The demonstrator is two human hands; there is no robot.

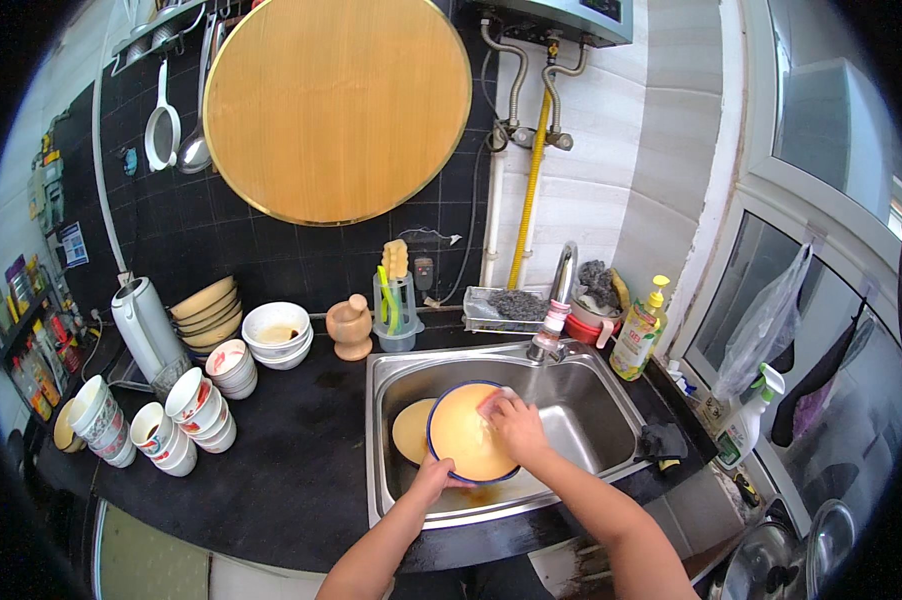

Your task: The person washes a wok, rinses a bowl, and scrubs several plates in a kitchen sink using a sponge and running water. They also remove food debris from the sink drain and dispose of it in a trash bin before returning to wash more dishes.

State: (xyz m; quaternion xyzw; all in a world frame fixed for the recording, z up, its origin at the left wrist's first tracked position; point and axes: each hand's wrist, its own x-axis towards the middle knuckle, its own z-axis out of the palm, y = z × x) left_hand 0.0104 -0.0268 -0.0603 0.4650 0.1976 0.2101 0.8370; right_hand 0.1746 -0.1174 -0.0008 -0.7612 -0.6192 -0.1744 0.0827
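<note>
My left hand (436, 478) grips the lower left rim of a cream bowl (459, 425) with a blue rim, tilted over the sink (381, 490). My fingers curl round its edge, the thumb on the near side. Inside the bowl, my right hand (521, 428) presses a small pinkish sponge (493, 402) against the upper right of the wall; its fingers are closed over the sponge. Another cream dish (408, 432) lies in the basin, partly hidden behind the bowl. The metal faucet (561, 290) rises behind the basin, and water seems to fall below its spout.
Left on the black counter (281, 450) stand stacked patterned cups (196, 400), white bowls (277, 335), tan bowls (207, 310), a kettle (149, 325) and a wooden mortar (350, 328). A soap bottle (639, 330) is right of the faucet; a spray bottle (751, 420) stands by the window.
</note>
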